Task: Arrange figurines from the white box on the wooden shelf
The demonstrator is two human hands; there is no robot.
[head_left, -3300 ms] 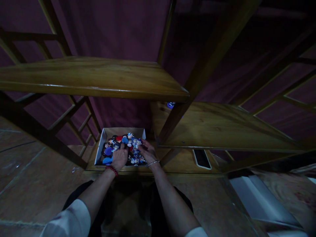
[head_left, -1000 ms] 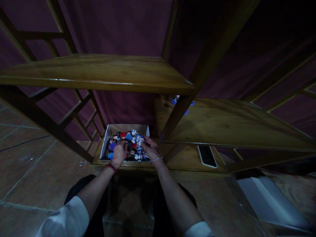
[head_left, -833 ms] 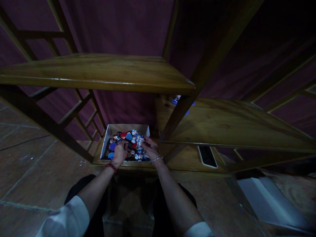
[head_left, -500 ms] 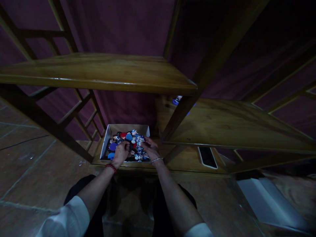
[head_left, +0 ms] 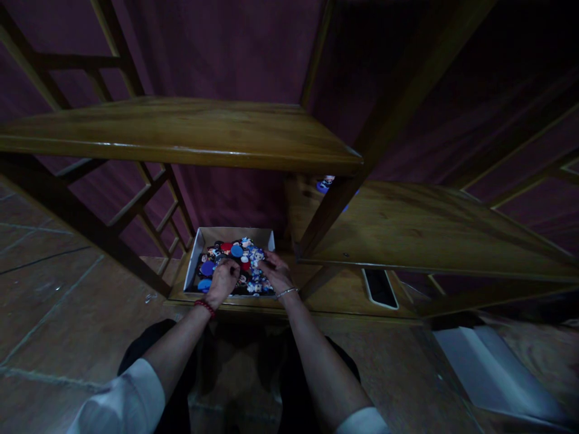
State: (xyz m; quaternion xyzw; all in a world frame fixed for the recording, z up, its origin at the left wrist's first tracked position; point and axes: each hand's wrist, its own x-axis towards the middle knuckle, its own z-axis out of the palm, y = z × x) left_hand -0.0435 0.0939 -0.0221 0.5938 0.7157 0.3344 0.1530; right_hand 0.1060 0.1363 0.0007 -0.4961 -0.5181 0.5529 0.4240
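A shallow white box [head_left: 192, 265] sits on the low wooden shelf, filled with several small figures [head_left: 256, 255] with blue, red and purple round parts. My left hand [head_left: 224, 280], with a red bead bracelet at the wrist, is over the middle of the box, its fingers curled together; whatever they hold is too small and dark to name. On the box's right side is my right hand [head_left: 277, 271], with a silver bracelet. Its thumb and fingers are bent around one of the blue-and-white figures, which it seems to grip.
A phone [head_left: 380, 288] lies on the low shelf at the right. A wooden shelf board [head_left: 181, 132] overhangs the box. A slanted post [head_left: 330, 211] stands right of my hands, near a small figure [head_left: 325, 182] on the middle shelf. A grey-white flat object [head_left: 497, 374] lies lower right.
My left hand has shifted very slightly to the right over the box. My right hand has barely moved.
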